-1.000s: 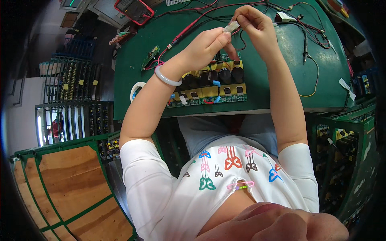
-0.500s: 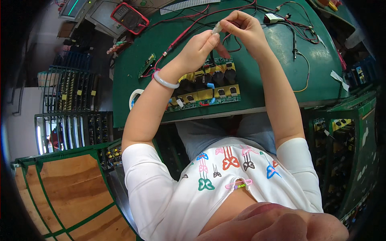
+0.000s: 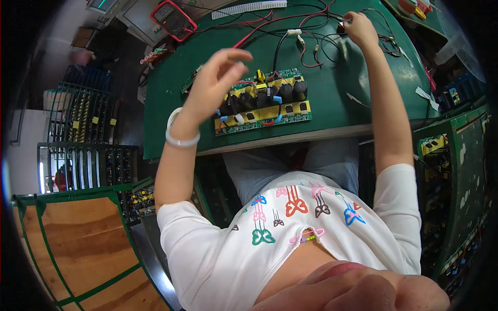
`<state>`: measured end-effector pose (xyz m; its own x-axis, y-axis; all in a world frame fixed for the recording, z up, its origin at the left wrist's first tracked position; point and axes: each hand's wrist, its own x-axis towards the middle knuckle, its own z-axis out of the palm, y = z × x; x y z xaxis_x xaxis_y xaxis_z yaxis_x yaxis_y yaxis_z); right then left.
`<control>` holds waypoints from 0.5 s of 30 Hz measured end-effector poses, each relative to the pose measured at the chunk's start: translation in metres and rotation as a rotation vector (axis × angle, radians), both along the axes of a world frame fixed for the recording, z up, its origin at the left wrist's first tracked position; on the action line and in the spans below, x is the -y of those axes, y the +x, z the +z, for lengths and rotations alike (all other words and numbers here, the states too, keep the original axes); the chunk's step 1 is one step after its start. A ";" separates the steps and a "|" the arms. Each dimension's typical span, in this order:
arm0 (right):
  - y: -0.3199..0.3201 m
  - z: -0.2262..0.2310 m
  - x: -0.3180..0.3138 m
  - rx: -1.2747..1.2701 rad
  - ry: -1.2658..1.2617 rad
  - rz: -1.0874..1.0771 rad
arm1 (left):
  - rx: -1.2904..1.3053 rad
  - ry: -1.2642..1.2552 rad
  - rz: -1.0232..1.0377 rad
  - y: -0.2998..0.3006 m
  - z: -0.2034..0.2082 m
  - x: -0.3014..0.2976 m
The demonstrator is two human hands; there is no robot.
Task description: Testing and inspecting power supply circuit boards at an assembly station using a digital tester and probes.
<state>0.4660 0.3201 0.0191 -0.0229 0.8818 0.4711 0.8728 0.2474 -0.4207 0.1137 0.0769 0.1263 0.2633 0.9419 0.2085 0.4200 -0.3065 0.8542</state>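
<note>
My left hand [image 3: 217, 78] is raised over the left end of a green circuit board [image 3: 263, 128], its fingers apart and holding nothing. Black cylindrical capacitors [image 3: 300, 90], yellow heat-sink strips and short blue-sleeved wires stand on the board. From its far edge a black cable runs up to a white connector [image 3: 294, 32], which lies on the table. My right hand [image 3: 361, 31] reaches to the far right, fingers pinched together beside a small dark block [image 3: 341, 28] among the cables. What they grip is hidden by the fingers.
A red multimeter [image 3: 174, 20] stands at the back left, near a white slotted strip [image 3: 249, 9]. Red and black leads cross the back of the green table [image 3: 332, 119]. A thin pale-tipped lead [image 3: 358, 100] lies by my right forearm. Board racks [image 3: 85, 166] flank the table.
Both hands have parted from the white connector, which now rests on the table. The left hand drew back toward me and opened; the right moved right to the cables. The black probe shifted.
</note>
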 end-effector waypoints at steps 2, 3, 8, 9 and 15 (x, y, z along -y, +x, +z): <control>0.002 -0.015 -0.010 0.167 -0.060 0.027 | 0.091 -0.069 -0.159 0.009 0.005 0.043; 0.000 -0.019 -0.015 0.170 -0.056 0.040 | 0.084 -0.095 -0.217 0.012 0.007 0.066; -0.002 -0.028 -0.026 0.288 -0.048 0.110 | 0.204 -0.302 -0.353 0.034 -0.035 0.124; -0.001 -0.027 -0.026 0.325 -0.050 0.108 | 0.138 -0.221 -0.372 0.039 -0.043 0.126; 0.037 0.014 0.018 0.477 -0.155 -0.093 | 0.038 -0.097 -0.398 0.075 -0.087 0.116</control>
